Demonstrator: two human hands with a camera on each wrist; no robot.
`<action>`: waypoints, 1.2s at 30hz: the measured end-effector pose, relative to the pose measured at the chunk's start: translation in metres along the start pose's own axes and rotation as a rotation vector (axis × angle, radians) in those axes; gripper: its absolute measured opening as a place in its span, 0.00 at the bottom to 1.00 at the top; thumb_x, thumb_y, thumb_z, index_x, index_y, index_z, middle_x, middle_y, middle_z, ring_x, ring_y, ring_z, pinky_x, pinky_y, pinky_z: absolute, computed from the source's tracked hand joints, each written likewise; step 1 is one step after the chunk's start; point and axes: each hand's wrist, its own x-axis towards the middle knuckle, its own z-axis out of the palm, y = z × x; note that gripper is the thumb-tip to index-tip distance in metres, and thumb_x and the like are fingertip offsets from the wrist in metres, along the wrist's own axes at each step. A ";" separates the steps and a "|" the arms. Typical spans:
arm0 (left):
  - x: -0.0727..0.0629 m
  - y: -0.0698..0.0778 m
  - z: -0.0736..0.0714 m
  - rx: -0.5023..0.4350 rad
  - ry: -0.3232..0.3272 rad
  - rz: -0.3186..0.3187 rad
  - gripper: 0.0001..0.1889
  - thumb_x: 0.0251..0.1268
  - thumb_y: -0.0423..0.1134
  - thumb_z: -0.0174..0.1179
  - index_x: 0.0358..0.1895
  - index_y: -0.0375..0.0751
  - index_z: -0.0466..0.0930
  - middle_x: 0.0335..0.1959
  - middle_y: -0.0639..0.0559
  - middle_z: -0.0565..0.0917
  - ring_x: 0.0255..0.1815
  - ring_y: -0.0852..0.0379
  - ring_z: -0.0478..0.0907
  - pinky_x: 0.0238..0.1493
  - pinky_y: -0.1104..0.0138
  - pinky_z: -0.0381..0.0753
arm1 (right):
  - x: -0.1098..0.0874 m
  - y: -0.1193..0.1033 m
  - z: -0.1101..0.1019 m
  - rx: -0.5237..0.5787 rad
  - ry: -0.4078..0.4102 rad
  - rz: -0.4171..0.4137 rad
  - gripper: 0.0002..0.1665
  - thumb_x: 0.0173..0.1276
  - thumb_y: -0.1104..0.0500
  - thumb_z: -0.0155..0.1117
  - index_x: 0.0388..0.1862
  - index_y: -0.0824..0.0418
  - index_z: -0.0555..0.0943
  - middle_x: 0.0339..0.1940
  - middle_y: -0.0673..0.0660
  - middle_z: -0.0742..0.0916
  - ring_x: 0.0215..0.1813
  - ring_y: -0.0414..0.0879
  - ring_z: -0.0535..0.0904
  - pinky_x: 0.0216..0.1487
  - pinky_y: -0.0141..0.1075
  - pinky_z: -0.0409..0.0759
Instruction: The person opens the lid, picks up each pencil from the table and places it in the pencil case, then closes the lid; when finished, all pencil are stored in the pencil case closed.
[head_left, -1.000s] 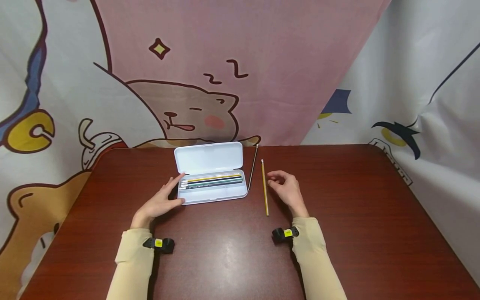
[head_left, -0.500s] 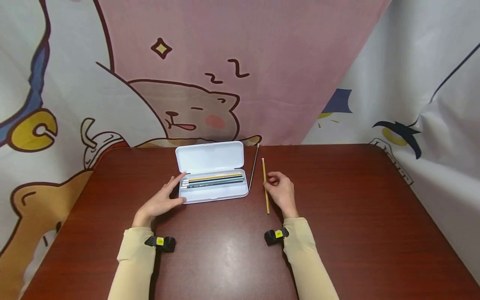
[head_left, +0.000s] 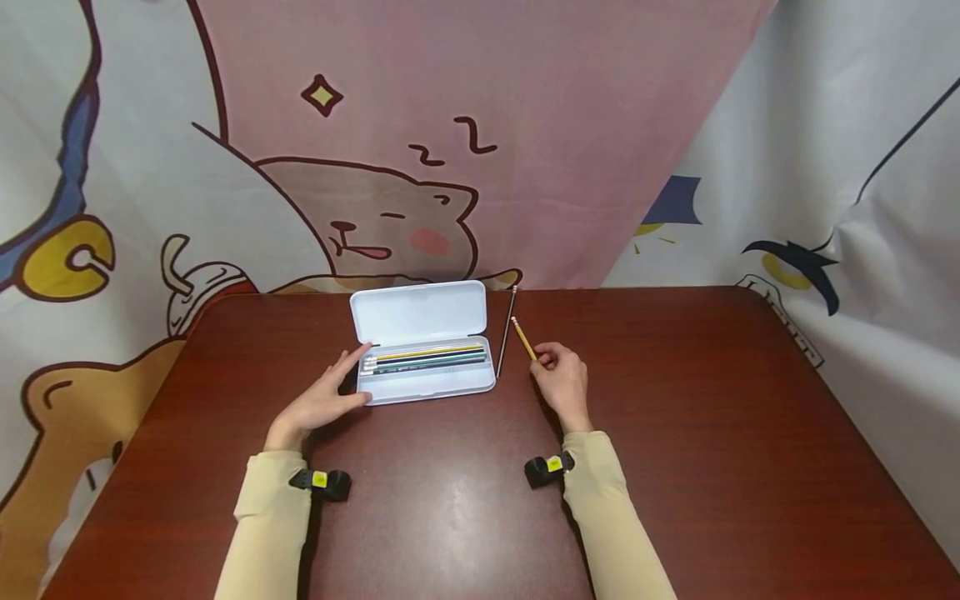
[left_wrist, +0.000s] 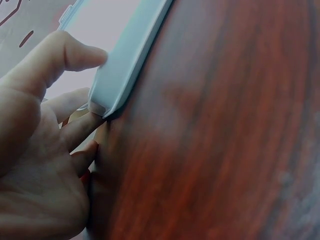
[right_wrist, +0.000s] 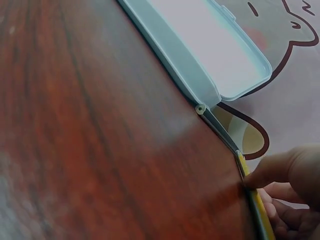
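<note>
An open white pencil case (head_left: 435, 388) stands toward the back of the table, several pencils (head_left: 427, 360) lying in its tray. At its left end is my left hand (head_left: 318, 406), thumb at the front corner and a finger reaching to the hinge side. The left wrist view shows the thumb (left_wrist: 82, 56) bent against the front wall, other fingers around the end. My right hand (head_left: 562, 382) pinches a yellow pencil (head_left: 522, 337), eraser end pointing away and left; its lower part is hidden by the hand. Between that pencil and the case lies a dark pencil (head_left: 506, 333).
The case's lid (head_left: 418, 310) is tilted up at the back, near the table's far edge. Behind the brown table (head_left: 450, 500) hangs a cartoon-printed cloth (head_left: 570, 150). Each wrist wears a small black camera (head_left: 546, 471).
My right hand has moved left onto the yellow pencil and gripped it. The pencil has turned, its eraser end swinging left toward the dark pencil. My left hand stays at the case.
</note>
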 end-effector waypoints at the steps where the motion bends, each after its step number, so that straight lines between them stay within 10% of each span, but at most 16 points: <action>1: 0.000 0.000 0.000 -0.001 0.000 -0.001 0.44 0.59 0.46 0.63 0.77 0.47 0.50 0.76 0.31 0.44 0.75 0.32 0.32 0.62 0.29 0.38 | 0.000 0.000 0.000 -0.002 0.007 0.004 0.11 0.55 0.67 0.66 0.39 0.65 0.85 0.28 0.56 0.85 0.31 0.50 0.80 0.34 0.41 0.71; 20: 0.000 -0.001 -0.001 -0.006 0.001 0.022 0.44 0.59 0.46 0.63 0.77 0.45 0.50 0.76 0.30 0.44 0.75 0.32 0.31 0.62 0.30 0.38 | -0.002 0.007 -0.007 0.144 0.047 -0.017 0.08 0.57 0.67 0.67 0.36 0.63 0.86 0.28 0.56 0.85 0.29 0.45 0.77 0.31 0.31 0.70; 36: 0.000 -0.004 -0.002 -0.001 0.005 0.033 0.44 0.59 0.47 0.63 0.77 0.46 0.51 0.75 0.31 0.46 0.75 0.31 0.32 0.62 0.30 0.38 | 0.006 -0.006 -0.020 0.210 -0.131 -0.217 0.09 0.60 0.69 0.67 0.39 0.63 0.86 0.29 0.55 0.85 0.34 0.47 0.79 0.33 0.34 0.72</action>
